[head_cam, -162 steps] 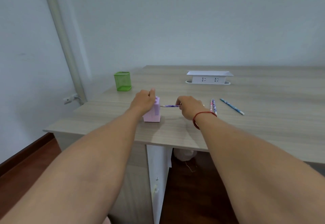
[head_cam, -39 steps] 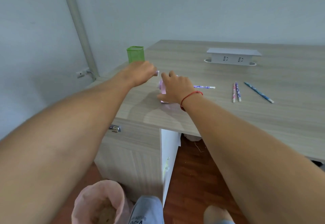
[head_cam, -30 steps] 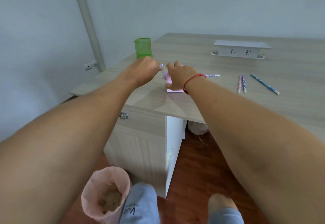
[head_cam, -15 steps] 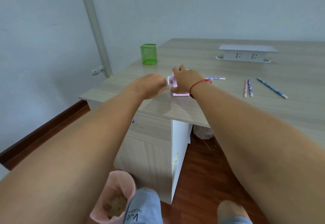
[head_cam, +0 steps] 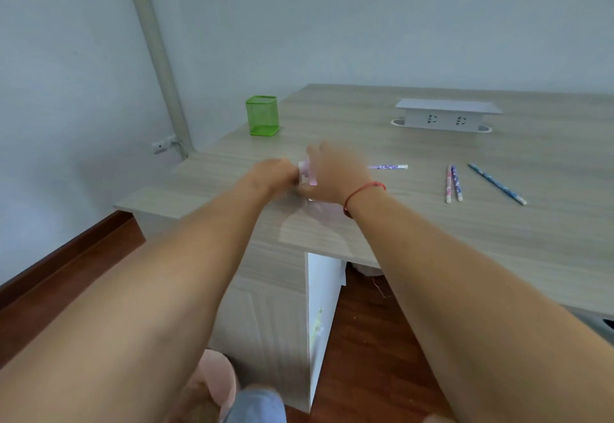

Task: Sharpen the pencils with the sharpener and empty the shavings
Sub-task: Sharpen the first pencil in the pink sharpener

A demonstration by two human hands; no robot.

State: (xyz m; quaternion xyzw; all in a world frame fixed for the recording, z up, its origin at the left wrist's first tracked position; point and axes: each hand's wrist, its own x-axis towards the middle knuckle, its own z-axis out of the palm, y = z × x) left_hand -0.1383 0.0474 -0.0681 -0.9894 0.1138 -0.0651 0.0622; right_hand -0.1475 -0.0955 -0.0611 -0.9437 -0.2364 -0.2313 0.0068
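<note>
The pink sharpener (head_cam: 308, 175) stands near the desk's front edge, mostly hidden between my hands. My right hand (head_cam: 334, 173), with a red string at the wrist, grips its body from the top and right. On its left side, my left hand (head_cam: 275, 175) is curled around a small pale part; the blur hides which part. A purple pencil (head_cam: 388, 167) lies just right of my right hand. Two more pencils (head_cam: 453, 184) lie side by side further right, and beyond them a blue pencil (head_cam: 496, 184).
A green mesh pen holder (head_cam: 261, 115) stands at the desk's back left. A white socket box (head_cam: 447, 115) sits at the back. On the floor below the desk (head_cam: 432, 246), a pink bin (head_cam: 214, 382) stands beside my knee. A pipe runs up the left wall.
The purple pencil left the sharpener and lies on the desk. My right hand moved onto the sharpener's body and my left hand to its left side. In the last half second the hands barely moved.
</note>
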